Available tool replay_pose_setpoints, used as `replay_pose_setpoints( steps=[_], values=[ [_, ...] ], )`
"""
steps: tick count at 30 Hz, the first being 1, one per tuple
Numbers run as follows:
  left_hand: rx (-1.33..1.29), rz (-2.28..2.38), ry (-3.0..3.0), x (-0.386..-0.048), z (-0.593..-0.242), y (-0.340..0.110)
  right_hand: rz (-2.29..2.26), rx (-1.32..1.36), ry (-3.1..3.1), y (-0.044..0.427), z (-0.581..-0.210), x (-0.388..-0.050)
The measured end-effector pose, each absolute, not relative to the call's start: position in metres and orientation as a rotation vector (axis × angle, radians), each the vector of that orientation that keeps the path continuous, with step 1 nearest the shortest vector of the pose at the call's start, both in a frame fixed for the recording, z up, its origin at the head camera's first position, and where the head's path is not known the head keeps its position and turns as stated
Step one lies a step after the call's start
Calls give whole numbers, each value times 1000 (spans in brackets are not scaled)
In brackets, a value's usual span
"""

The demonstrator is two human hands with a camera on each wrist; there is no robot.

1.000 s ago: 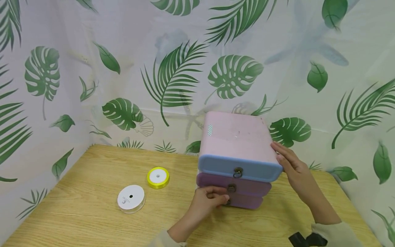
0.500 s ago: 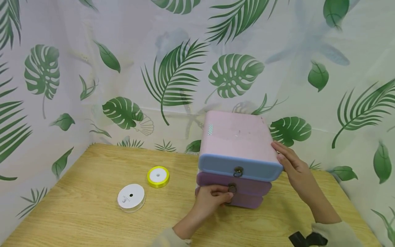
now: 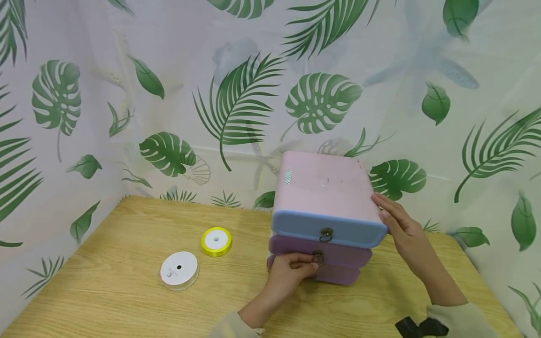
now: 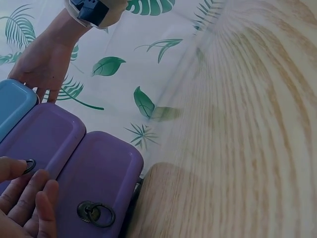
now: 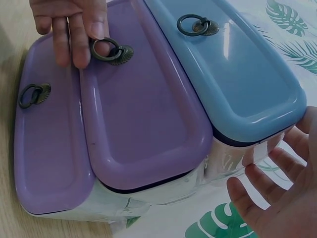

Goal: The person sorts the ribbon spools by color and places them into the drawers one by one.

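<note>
A small drawer box with a pink top (image 3: 325, 188) stands on the table, right of centre in the head view. Its fronts are a blue top drawer (image 3: 296, 226), a purple middle drawer (image 3: 351, 256) and a purple bottom drawer (image 3: 342, 277). My left hand (image 3: 285, 277) pinches the ring pull (image 5: 119, 54) of the middle drawer; the right wrist view shows thumb and a fingertip at the ring. Against the box's right side rests my right hand (image 3: 405, 234), fingers nearly straight. All three drawers look pushed in.
Two ribbon spools lie left of the box on the wooden table (image 3: 127, 291): a white one (image 3: 179, 268) and a yellow-rimmed one (image 3: 216, 241). A leaf-patterned sheet (image 3: 177, 94) hangs behind and along the sides.
My left hand has moved slightly up and right, from beside the bottom drawer's pull to the middle drawer's ring. The right hand and box have stayed in place.
</note>
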State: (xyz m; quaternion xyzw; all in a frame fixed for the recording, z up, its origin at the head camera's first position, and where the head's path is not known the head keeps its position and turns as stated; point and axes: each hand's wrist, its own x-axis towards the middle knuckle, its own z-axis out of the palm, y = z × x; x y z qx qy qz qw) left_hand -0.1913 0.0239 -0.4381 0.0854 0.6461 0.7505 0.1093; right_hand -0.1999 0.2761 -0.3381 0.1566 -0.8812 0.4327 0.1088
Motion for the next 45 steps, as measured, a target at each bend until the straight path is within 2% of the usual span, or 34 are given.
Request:
replay_pose_setpoints(
  steps=[12, 26, 45],
  values=[
    [181, 2214, 1883, -190, -438, 27, 1295, 479, -2576, 275, -337, -198],
    [242, 2319, 1782, -185, -440, 29, 1294, 485, -2575, 275, -338, -198],
    [212, 2287, 1786, -163, -444, 27, 1255, 483, -2585, 278, -341, -199]
  ],
)
